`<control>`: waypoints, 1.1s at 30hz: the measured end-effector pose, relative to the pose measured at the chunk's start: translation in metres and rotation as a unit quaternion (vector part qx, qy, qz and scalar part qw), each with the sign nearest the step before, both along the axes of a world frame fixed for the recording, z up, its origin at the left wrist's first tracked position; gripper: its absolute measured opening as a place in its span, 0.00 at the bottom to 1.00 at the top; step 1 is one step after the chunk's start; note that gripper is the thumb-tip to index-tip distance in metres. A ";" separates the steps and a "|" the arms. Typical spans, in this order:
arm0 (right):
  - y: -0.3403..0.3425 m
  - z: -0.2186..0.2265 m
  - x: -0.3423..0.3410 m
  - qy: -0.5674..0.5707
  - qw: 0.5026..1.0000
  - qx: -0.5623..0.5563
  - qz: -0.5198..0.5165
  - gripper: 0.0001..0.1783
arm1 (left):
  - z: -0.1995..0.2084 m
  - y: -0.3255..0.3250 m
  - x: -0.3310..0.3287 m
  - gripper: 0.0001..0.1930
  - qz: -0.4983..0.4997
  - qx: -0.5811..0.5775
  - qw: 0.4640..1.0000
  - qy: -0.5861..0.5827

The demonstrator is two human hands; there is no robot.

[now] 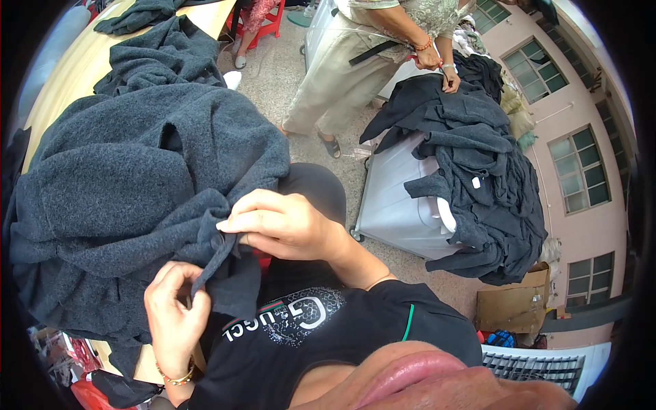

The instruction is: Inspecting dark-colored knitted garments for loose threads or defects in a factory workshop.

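Note:
A thick dark grey woolly garment (123, 191) lies heaped over the table and hangs off its near edge, over my lap. My right hand (283, 225) pinches a folded edge of it between thumb and fingertips. Just below and to the left, my left hand (176, 311) grips the same narrow edge strip between thumb and forefinger. A small dark round spot shows on the strip near my right fingertips; I cannot tell whether it is a button. My two hands are a short way apart, with the strip running between them.
More dark garments (160, 55) lie farther along the pale wooden table (89, 58). To the right, a grey wheeled bin (396, 198) is piled with dark garments (478, 157). A co-worker (383, 41) stands behind it, hands on the cloth. A cardboard box (512, 301) sits nearby.

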State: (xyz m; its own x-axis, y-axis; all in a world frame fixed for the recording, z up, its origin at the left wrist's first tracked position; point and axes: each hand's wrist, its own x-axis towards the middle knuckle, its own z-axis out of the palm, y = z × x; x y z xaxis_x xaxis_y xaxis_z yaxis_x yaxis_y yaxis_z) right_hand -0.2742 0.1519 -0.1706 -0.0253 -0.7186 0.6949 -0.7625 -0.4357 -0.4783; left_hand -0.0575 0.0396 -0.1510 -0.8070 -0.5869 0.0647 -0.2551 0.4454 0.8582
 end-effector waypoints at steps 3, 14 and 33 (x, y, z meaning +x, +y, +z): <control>0.015 0.002 -0.002 -0.064 0.986 0.146 0.046 0.23 | -0.005 -0.014 0.014 0.07 0.006 0.066 0.998 0.006; 0.036 -0.012 -0.023 -0.032 0.988 0.149 -0.019 0.12 | -0.014 -0.010 0.018 0.05 0.067 -0.004 0.995 0.068; 0.051 -0.042 -0.034 -0.049 0.971 0.194 -0.133 0.11 | -0.025 -0.013 0.058 0.08 0.011 0.399 0.895 0.198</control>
State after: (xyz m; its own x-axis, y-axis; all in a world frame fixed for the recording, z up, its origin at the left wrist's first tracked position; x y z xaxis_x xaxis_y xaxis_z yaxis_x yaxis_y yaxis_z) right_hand -0.3078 0.2024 -0.2123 -0.2986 -0.8843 0.3589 -0.7660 -0.0023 -0.6429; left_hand 0.0002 0.0264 -0.1763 -0.8015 -0.5891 -0.1025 0.1391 -0.3505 0.9262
